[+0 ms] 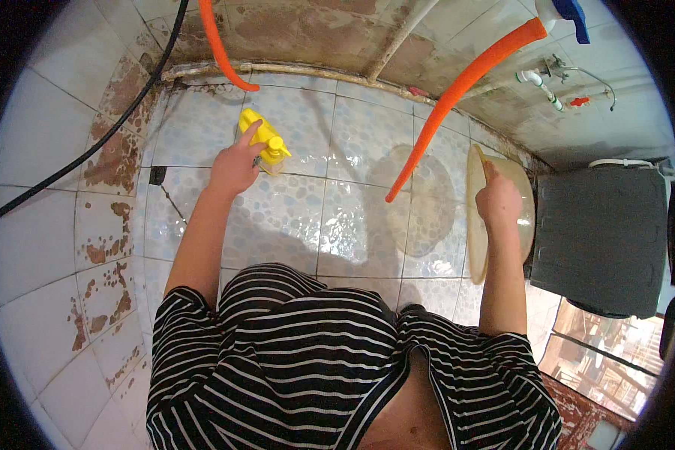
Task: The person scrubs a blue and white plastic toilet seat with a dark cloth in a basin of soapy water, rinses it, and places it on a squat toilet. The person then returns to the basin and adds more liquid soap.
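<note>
With my left hand I hold a yellow plastic bottle with a yellow spout cap, its body tilted over the wet tiled floor. The fingers lie along the bottle's side. On the right, my right hand grips the rim of a translucent, cream-coloured plastic basin, which stands tipped on its side near the wall. The basin's shadow falls on the floor to its left. An orange hose hangs down between my hands, and another orange length ends above the bottle.
A dark grey box-like object stands at the right. Above it, a metal tap and a pipe with a red valve handle sit on the wall. A black hose crosses the upper left. A small dark drain lies at the floor's left edge.
</note>
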`<state>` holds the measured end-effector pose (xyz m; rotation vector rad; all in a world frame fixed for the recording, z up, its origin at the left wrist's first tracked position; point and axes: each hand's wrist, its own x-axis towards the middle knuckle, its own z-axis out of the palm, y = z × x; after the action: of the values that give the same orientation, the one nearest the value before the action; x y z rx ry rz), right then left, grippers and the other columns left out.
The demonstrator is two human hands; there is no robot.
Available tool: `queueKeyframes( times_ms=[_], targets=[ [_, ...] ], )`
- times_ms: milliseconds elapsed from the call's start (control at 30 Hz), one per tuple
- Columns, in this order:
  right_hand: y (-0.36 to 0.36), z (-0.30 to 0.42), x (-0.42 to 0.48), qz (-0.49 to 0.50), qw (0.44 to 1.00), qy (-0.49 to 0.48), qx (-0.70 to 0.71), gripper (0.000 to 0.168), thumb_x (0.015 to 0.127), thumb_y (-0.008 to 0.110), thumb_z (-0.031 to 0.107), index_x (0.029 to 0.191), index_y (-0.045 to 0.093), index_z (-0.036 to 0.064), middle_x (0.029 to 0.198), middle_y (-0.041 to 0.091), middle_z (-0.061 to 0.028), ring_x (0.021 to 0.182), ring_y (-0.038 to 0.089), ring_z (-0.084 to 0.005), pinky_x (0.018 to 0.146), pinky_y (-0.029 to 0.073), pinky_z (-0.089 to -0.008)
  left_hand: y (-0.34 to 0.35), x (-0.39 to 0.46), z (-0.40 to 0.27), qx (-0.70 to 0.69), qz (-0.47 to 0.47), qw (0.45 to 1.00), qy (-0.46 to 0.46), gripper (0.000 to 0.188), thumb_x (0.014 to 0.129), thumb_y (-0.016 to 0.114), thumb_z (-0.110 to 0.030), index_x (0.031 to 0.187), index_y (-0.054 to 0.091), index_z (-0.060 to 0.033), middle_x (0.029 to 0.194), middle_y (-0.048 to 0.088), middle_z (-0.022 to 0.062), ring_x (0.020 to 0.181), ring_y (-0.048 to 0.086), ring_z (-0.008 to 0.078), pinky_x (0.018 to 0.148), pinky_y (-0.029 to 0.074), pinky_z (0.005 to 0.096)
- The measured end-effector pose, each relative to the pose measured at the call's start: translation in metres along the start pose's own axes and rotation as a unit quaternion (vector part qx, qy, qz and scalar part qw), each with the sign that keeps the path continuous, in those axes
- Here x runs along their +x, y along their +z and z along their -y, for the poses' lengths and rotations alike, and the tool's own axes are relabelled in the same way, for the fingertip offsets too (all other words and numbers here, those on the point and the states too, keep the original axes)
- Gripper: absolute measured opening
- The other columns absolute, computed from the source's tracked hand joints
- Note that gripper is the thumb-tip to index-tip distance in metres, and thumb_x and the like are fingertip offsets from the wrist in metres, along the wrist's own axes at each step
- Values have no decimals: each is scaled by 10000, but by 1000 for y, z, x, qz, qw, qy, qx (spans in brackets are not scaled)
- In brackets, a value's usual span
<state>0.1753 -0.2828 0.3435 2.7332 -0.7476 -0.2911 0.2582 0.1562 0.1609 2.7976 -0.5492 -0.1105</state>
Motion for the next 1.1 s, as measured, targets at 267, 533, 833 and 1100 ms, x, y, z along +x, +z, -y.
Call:
queueKeyframes(
  times_ms=[267, 533, 833, 1100],
  targets=[
    [84, -51, 44, 15, 971, -52, 232, 535, 784, 598, 47, 1299, 619, 191, 913, 693, -170, 827, 677, -274, 714, 537, -391, 3, 22, 15, -9, -66, 998, 2, 444, 763, 663, -101, 1192, 571, -172, 1326, 517, 60, 936, 660, 329, 794, 540, 441],
    [221, 25, -32, 237, 621, 26, 747, 545, 877, 574, 67, 1410, 479, 125, 803, 542, -6, 631, 493, -128, 577, 443, -287, -28, -61, 68, -27, -50, 984, -167, 334, 761, 673, -149, 1090, 622, -128, 1110, 599, 96, 970, 635, 327, 813, 526, 440],
    [233, 217, -55, 469, 328, 65, 818, 435, 983, 565, 222, 1385, 440, 111, 1041, 646, -85, 931, 619, -192, 755, 517, -335, -49, -192, 116, 8, -61, 934, -352, 310, 754, 675, -100, 1063, 657, -111, 1097, 617, 82, 940, 640, 329, 795, 521, 424],
    [147, 242, -62, 615, 567, -128, 533, 361, 999, 540, 293, 1258, 549, 43, 1098, 672, -124, 917, 674, -209, 807, 537, -300, -22, -238, 129, -33, -162, 903, -396, 411, 770, 685, -118, 1174, 621, -91, 1173, 596, 102, 1031, 618, 329, 873, 513, 418]
  ],
)
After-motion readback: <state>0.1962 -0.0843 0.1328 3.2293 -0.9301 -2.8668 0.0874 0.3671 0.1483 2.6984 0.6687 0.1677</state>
